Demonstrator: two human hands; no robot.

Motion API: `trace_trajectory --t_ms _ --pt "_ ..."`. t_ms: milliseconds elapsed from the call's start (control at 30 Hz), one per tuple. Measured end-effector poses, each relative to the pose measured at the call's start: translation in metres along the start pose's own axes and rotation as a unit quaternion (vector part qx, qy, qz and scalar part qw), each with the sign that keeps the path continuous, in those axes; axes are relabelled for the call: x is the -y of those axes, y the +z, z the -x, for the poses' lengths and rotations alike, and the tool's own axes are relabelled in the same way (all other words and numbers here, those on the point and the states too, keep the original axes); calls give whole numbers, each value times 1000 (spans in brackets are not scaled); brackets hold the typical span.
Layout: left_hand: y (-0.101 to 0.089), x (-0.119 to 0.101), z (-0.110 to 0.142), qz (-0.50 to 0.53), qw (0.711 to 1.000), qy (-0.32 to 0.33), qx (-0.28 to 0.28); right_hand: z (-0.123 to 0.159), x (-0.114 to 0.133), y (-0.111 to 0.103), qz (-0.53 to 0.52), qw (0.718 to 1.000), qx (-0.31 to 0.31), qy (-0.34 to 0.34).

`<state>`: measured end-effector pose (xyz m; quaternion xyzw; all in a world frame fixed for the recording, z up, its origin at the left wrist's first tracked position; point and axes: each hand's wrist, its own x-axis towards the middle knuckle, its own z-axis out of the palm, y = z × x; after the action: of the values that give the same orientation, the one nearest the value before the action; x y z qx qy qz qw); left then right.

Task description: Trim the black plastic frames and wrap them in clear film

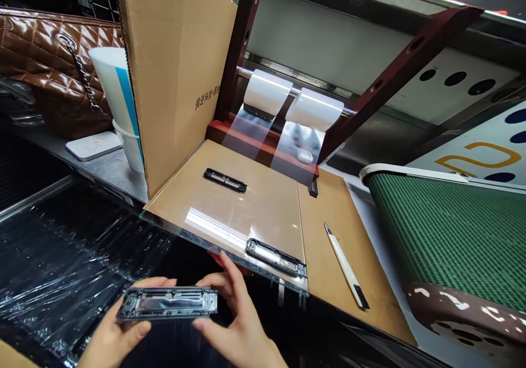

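My left hand (pixel 113 335) and my right hand (pixel 234 324) together hold a long dark rectangular frame part (pixel 167 304) with a shiny middle, low in the view. Each hand pinches one end, the left from below, the right with fingers spread around the end. A second frame part (pixel 276 257) lies at the near edge of a clear sheet (pixel 230 214) on the brown board. A third, smaller black part (pixel 225 180) lies farther back on that sheet.
Two rolls of clear film (pixel 314 108) hang on a rod behind the board. A white utility knife (pixel 345 266) lies to the right. A green conveyor belt (pixel 447 236) runs at right. A tall cardboard wall (pixel 176 67), a white cup (pixel 119 105) and a brown quilted bag (pixel 45 56) stand at left.
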<state>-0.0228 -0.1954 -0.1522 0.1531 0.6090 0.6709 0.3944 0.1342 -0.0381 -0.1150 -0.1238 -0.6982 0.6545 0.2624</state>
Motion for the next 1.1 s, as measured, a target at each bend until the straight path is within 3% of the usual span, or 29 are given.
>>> trace_trajectory --t_ms 200,433,500,567,600,667,767,833,967,1100 --pt "-32 -3 0 -117 992 6 -47 -2 -2 -6 29 999 14 18" --pt "-57 8 6 0 1000 -6 8 -1 -10 -7 40 999 9 33" --pt "-62 8 10 -25 1000 4 7 0 -11 -9 44 998 8 37" --pt "-61 6 14 -113 992 55 -13 1 -12 -10 52 997 11 49" --pt "-59 4 15 -181 978 96 -31 1 -12 -10 58 997 15 58" --pt "-52 3 12 -335 921 199 -32 1 -11 -9 69 994 29 78" --pt "-42 6 0 -510 804 299 67 1 -7 -8 89 989 55 105" --pt "-42 10 -9 -565 761 292 130 1 -4 -8 106 984 77 120" --pt "-52 16 -17 -568 758 254 193 2 -1 -12 121 978 115 129" --pt "-62 24 -12 -531 793 217 204 3 -3 -14 128 976 127 124"
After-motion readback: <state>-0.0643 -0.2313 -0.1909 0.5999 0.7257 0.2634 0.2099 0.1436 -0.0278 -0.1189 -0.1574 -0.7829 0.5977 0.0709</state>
